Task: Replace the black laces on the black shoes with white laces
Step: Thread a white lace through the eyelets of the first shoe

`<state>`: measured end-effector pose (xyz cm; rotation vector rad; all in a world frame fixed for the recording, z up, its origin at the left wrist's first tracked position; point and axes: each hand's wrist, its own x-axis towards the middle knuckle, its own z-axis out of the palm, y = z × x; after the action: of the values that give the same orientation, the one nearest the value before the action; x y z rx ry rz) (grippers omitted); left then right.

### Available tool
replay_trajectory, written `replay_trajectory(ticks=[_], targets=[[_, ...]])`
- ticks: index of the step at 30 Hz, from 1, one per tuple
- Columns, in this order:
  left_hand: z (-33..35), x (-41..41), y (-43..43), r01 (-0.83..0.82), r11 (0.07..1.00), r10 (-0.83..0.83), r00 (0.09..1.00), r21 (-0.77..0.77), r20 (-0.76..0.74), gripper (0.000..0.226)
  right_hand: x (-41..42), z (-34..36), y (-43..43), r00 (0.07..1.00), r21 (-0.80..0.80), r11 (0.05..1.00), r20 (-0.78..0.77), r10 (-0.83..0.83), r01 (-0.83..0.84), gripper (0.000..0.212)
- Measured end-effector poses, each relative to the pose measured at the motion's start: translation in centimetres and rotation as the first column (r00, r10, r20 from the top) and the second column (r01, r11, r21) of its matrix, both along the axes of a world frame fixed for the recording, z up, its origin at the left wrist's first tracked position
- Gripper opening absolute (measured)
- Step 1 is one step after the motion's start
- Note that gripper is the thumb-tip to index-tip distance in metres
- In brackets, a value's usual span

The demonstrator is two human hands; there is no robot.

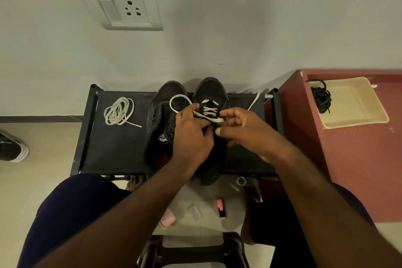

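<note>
Black fabric rack: left hand, right hand both pinch flat white lace on black shoe

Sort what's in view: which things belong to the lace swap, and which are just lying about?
Job: part-laced black shoe, unlaced black shoe, threaded white lace, coiled white lace, black laces in the beige tray.
Lying about: wall socket, pink object, floor shoe.

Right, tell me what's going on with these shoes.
A person is threading a white lace through the right-hand black shoe, both the left hand and right hand pinching it. A few rows are crossed. The other shoe shows no lace; a coiled white lace waits on the black rack. The black laces lie in the beige tray.
</note>
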<state>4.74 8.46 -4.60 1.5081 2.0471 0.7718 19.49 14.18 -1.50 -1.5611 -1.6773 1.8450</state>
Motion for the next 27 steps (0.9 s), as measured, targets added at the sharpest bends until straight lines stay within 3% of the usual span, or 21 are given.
replay_trajectory(ticks=[3,5,7,8,11,14,16,18,19,20,21,22,23,24,25,27], targets=[[1.0,-0.7,0.6,-0.029,0.994,0.045,0.987,-0.104,0.154,0.014,-0.7,0.2,-1.6,0.995,0.162,0.985,0.087,0.049,-0.063,0.059],[1.6,-1.0,0.8,-0.037,0.990,0.067,0.970,-0.133,0.232,0.014,-1.5,-0.3,-2.3,0.994,0.259,0.966,0.112,-0.012,-0.017,0.056],[2.7,-1.0,0.4,-0.110,0.982,0.165,0.901,-0.156,0.401,0.012,-1.7,-1.1,-2.7,0.985,0.337,0.942,0.162,-0.055,-0.002,0.049],[3.6,-1.1,0.1,-0.170,0.971,0.235,0.815,-0.169,0.530,0.011,-1.6,-1.5,-2.9,0.978,0.365,0.931,0.196,-0.075,-0.002,0.048],[7.7,-1.5,-0.5,-0.219,0.956,0.271,0.402,-0.196,0.875,0.011,-1.1,-3.0,-3.4,0.965,0.362,0.931,0.228,-0.134,0.044,0.044],[11.9,-1.3,-1.3,-0.172,0.970,0.158,-0.074,-0.169,0.985,0.008,-1.3,-3.7,-3.9,0.957,0.360,0.929,0.228,-0.178,0.087,0.040],[14.2,-0.5,-2.2,-0.163,0.975,0.108,-0.251,-0.152,0.962,0.007,-1.7,-3.8,-4.2,0.955,0.384,0.918,0.222,-0.195,0.098,0.038],[16.0,0.0,-3.0,-0.151,0.986,0.017,-0.326,-0.070,0.945,0.011,-1.7,-3.9,-4.5,0.951,0.398,0.911,0.223,-0.213,0.111,0.040],[16.7,0.0,-3.2,-0.148,0.988,-0.011,-0.286,-0.033,0.958,0.013,-1.6,-3.9,-4.5,0.949,0.394,0.911,0.221,-0.223,0.123,0.045],[17.1,-0.1,-3.3,-0.158,0.987,-0.006,-0.126,-0.014,0.992,0.016,-1.5,-3.8,-4.5,0.949,0.393,0.911,0.219,-0.228,0.128,0.050],[16.9,-0.5,-3.2,-0.166,0.986,0.038,0.185,-0.007,0.982,0.018,-1.5,-3.8,-4.5,0.948,0.394,0.911,0.225,-0.225,0.123,0.054],[16.1,-0.9,-3.0,-0.157,0.988,0.102,0.596,-0.010,0.797,0.019,-1.5,-3.7,-4.6,0.948,0.396,0.911,0.230,-0.220,0.115,0.056],[14.9,-1.4,-2.7,-0.121,0.992,0.120,0.896,-0.024,0.427,0.018,-1.7,-3.6,-4.6,0.947,0.396,0.912,0.238,-0.218,0.110,0.056],[13.6,-1.8,-2.7,-0.067,0.995,0.071,0.996,-0.076,0.055,0.017,-1.8,-3.6,-4.7,0.945,0.396,0.912,0.244,-0.216,0.107,0.054],[12.6,-2.1,-2.8,-0.017,0.985,-0.011,0.987,-0.173,-0.158,0.017,-1.9,-3.4,-4.7,0.944,0.401,0.911,0.253,-0.213,0.099,0.052],[10.6,-2.5,-3.4,0.072,0.918,-0.191,0.942,-0.389,-0.277,0.013,-2.0,-3.4,-4.7,0.939,0.416,0.906,0.274,-0.207,0.078,0.052]])
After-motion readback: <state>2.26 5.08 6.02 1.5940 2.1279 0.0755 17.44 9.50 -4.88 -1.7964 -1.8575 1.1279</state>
